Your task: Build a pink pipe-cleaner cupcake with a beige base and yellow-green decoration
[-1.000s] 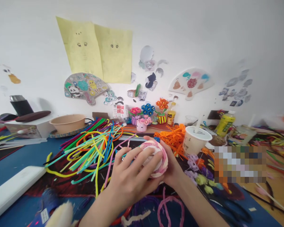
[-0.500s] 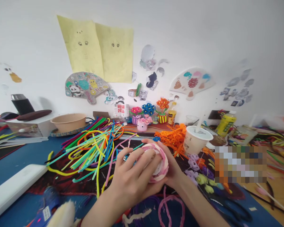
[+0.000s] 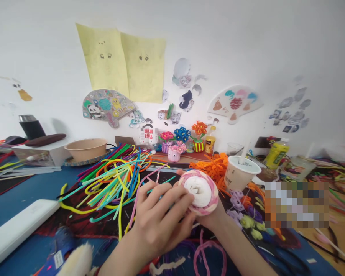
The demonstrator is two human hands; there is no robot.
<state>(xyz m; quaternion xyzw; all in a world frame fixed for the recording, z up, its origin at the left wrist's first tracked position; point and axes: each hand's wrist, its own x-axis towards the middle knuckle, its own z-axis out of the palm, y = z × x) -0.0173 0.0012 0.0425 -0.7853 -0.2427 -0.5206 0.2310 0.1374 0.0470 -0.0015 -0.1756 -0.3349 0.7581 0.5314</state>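
Both hands clasp a pink-and-white spiral roll (image 3: 201, 191): the right hand (image 3: 211, 214) cups it from beneath, the left hand (image 3: 161, 220) presses its side above scattered pipe cleaners (image 3: 115, 178).

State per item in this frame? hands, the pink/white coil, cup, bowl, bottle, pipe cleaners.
left hand: fingers on pink-and-white coil.
right hand: gripping coil from below.
pink-and-white coil: held up, off the table.
paper cup: upright, lid on.
bowl: upright.
yellow bottle: upright, capped.
pipe cleaners: loose, tangled pile.
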